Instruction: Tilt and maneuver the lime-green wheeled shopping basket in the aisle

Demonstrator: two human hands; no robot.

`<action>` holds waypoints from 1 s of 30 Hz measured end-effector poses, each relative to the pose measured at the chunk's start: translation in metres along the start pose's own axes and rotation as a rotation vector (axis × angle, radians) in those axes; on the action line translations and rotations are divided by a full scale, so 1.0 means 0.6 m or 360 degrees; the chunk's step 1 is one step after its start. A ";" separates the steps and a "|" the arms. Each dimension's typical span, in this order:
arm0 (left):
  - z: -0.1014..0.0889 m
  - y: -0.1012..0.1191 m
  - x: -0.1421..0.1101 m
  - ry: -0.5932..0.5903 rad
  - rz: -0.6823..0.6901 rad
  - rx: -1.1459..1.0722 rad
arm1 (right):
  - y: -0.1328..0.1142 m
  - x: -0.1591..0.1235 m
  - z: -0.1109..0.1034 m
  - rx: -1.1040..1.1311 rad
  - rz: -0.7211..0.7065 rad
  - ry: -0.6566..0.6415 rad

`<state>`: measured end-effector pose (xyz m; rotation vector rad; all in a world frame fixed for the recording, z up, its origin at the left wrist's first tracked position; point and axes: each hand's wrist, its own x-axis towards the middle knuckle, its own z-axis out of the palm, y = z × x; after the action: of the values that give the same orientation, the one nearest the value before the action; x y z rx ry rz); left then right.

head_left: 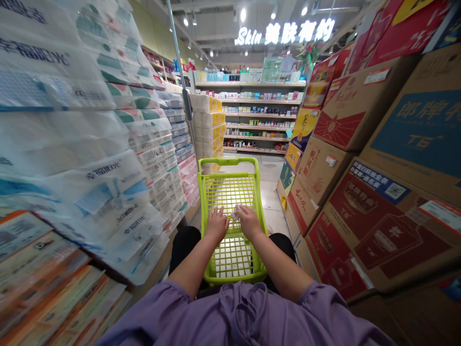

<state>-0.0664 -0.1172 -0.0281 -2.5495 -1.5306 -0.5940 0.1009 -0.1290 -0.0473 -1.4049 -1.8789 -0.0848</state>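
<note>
A lime-green plastic shopping basket [230, 276] with a lattice of square holes stands between my knees. Its raised handle [228, 161] is on the far side. My left hand [216, 224] lies palm down on the lattice, fingers stretched forward and a little apart, holding nothing. Beside it, my right hand [248, 221] has its fingers curled round a small crumpled white tissue [236, 215], just over the green bars. The right palm is hidden. Pale floor shows through the holes, and no goods are visible in the basket.
Stacked tissue packs [118, 173] rise close on my left. Liquor cartons [382, 230] line the right side. A thin metal pole [180, 57] stands at the left stacks. Tiled floor [272, 192] leads ahead to shelves of small cosmetics [259, 108].
</note>
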 end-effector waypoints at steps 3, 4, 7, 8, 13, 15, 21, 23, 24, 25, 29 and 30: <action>0.001 -0.001 0.000 0.0020 -0.0002 -0.0031 | 0.001 0.001 -0.003 -0.0053 0.0109 0.0048; 0.001 -0.002 0.000 0.0025 0.0002 -0.0036 | 0.001 0.001 -0.003 -0.0018 0.0040 0.0009; 0.001 -0.002 0.000 0.0031 0.0013 -0.0032 | -0.001 0.000 -0.003 0.0099 -0.0155 -0.0112; 0.000 -0.002 0.000 0.0028 0.0015 -0.0032 | -0.001 0.001 -0.004 0.0098 -0.0118 -0.0107; -0.001 -0.001 -0.001 0.0029 0.0010 -0.0085 | 0.006 0.004 -0.006 -0.0013 0.0292 0.0032; -0.002 0.000 -0.001 0.0038 0.0001 -0.0107 | 0.006 0.004 -0.004 0.0064 0.0139 -0.0021; -0.005 0.000 -0.002 0.0020 0.0013 -0.0082 | 0.001 0.004 -0.001 0.0114 0.0028 -0.0018; -0.003 0.000 -0.002 0.0017 0.0014 -0.0068 | 0.000 0.004 -0.002 0.0015 0.0189 0.0047; -0.003 -0.001 -0.002 0.0017 0.0012 -0.0063 | -0.002 0.003 -0.002 -0.0013 0.0211 0.0051; -0.001 -0.002 -0.002 0.0016 0.0010 -0.0058 | -0.003 0.002 -0.001 -0.0018 0.0188 0.0035; 0.001 -0.003 -0.001 0.0010 0.0011 -0.0048 | -0.005 0.000 0.003 0.0114 -0.0027 -0.0060; 0.001 -0.003 -0.001 0.0009 0.0013 -0.0041 | -0.003 0.001 0.004 0.0155 -0.0029 -0.0056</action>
<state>-0.0682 -0.1164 -0.0290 -2.5694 -1.5202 -0.6233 0.0983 -0.1283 -0.0479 -1.3314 -1.8991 0.0226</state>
